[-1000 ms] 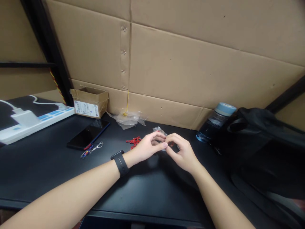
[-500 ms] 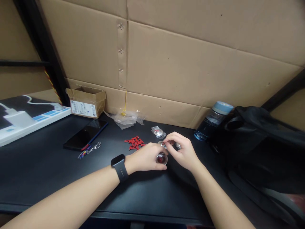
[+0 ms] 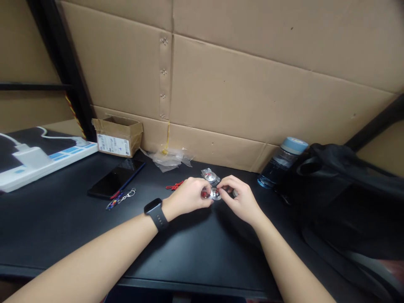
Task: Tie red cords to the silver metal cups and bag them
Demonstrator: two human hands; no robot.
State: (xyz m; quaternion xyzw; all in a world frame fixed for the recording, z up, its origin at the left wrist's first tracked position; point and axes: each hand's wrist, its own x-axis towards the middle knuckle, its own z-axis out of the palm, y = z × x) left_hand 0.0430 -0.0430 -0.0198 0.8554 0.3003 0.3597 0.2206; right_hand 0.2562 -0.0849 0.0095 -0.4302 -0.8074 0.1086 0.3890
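Observation:
My left hand (image 3: 191, 194) curls around a clear round shell (image 3: 205, 193) with something red inside, partly hidden by my fingers. Between my two hands is a small shiny round piece (image 3: 216, 195), touching or nearly touching the shell. The thumb and fingertips of my right hand (image 3: 240, 198) pinch this piece at its right edge, where a bit of red shows. Another shiny thing is partly visible under my right palm. Just behind my fingers lies a shiny round item in a clear wrapper (image 3: 211, 176). Red cord loops (image 3: 174, 185) stick out behind my left hand.
A phone (image 3: 116, 179) and a keyring (image 3: 121, 198) lie at left, near a white power strip (image 3: 67, 158). Farther back are an open cardboard box (image 3: 118, 136) and crumpled plastic bags (image 3: 168, 159). A water bottle (image 3: 282, 162) and black bag (image 3: 347, 202) stand at right.
My left hand has moved up and tilted, bringing its shell beside the shiny piece and covering more of the red cords. My right hand keeps its pinch almost in place.

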